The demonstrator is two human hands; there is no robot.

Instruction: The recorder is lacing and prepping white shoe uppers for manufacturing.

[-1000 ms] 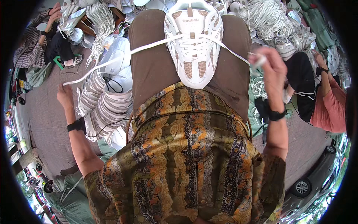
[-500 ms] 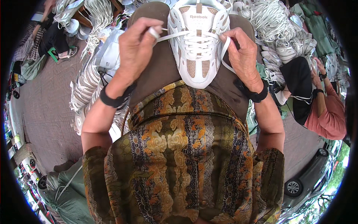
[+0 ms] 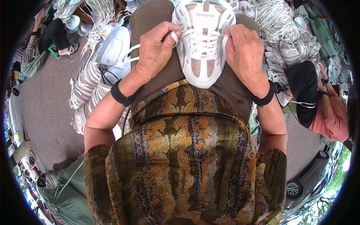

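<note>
A white sneaker (image 3: pixel 201 73) with beige mesh panels rests across my lap, toe toward me, its laces (image 3: pixel 204 43) threaded in rows up the front. At the sneaker's left side, my left hand (image 3: pixel 154 50) is closed in a pinch on a shoelace near the upper eyelets. A lace end (image 3: pixel 131 53) sticks out behind that hand. Something white shows at its thumb; I cannot tell whether it is lace or a wrap. My right hand (image 3: pixel 245 56) is closed at the sneaker's right side, fingers bent on the lace there; its fingertips are partly hidden.
Stacked pale shoe pieces (image 3: pixel 92 90) lie to my left. A heap of white laces (image 3: pixel 272 22) and more shoe parts (image 3: pixel 287 48) are at the far right. Co-workers sit on both sides, one in a pink sleeve (image 3: pixel 332 120). A dark car (image 3: pixel 303 183) stands at the lower right.
My left hand has moved right, close against the sneaker, and a lace end now trails behind it. My right hand has turned knuckles-up beside the eyelets. The sneaker has shifted slightly right.
</note>
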